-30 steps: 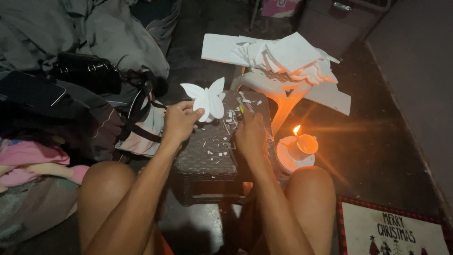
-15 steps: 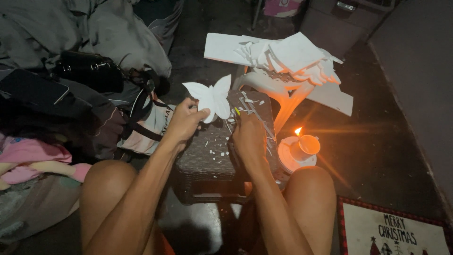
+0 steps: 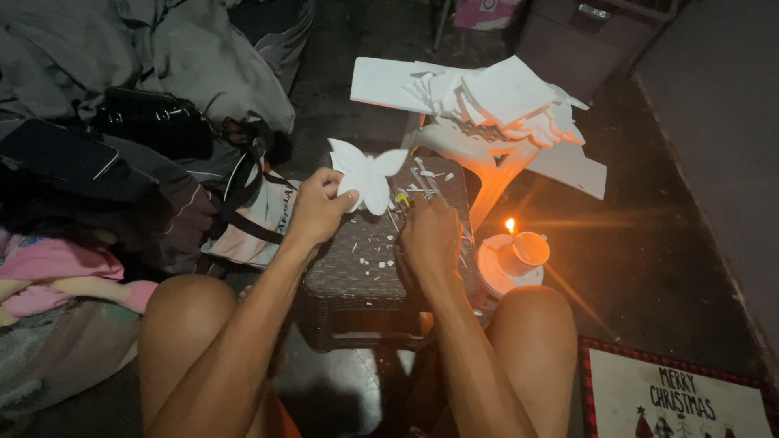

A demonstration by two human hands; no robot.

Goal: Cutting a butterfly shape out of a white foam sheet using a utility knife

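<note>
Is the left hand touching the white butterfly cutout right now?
Touching. The head view shows the left hand pinching the white butterfly cutout by its lower edge.

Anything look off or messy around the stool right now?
White scraps are strewn across the woven stool under both hands. A lit candle in a cup burns on the floor close to the stack of white sheets and the right knee, which looks risky.
</note>
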